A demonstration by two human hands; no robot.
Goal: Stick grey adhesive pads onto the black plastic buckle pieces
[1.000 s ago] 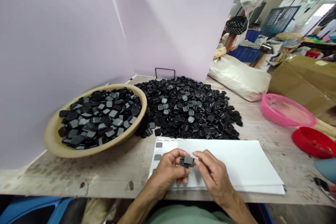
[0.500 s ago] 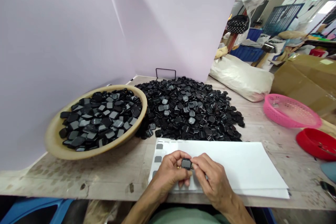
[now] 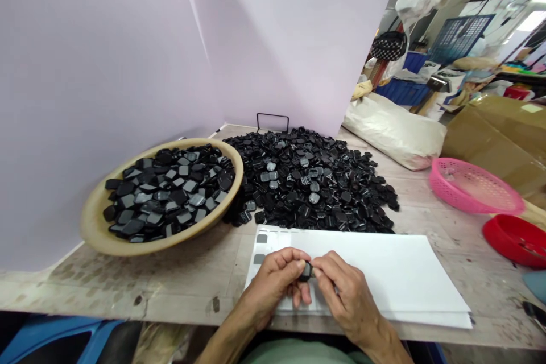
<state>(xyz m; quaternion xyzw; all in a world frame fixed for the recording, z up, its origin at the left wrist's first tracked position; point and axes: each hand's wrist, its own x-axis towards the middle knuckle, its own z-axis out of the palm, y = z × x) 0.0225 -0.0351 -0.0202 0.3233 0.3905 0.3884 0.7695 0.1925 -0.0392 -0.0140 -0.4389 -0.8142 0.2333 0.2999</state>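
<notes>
Between the fingertips of both hands is a small black plastic piece (image 3: pixel 306 272) with a grey face, partly covered by a thumb. My left hand (image 3: pixel 275 280) is closed around it, thumb lying over the face. At the piece's right edge, my right hand (image 3: pixel 348 293) pinches with thumb and index finger; whether something tiny is also there I cannot make out. Under both hands lie white sheets (image 3: pixel 384 267), stacked, with grey rounded-square stickers (image 3: pixel 261 238) along the left edge. Behind the sheets spreads a heap of similar black pieces (image 3: pixel 298 182).
At left a wide tan basin (image 3: pixel 98 239) holds many black pieces with grey faces. To the right stand a pink basket (image 3: pixel 473 185) and a red tray (image 3: pixel 507 239). A white sack (image 3: pixel 396 131) and a cardboard box (image 3: pixel 495 136) lie beyond. Pale panels (image 3: pixel 273 40) close off the back.
My left thumb has moved up onto the piece's grey face, covering part of it. The right hand keeps its pinch at the edge. The view has shifted slightly.
</notes>
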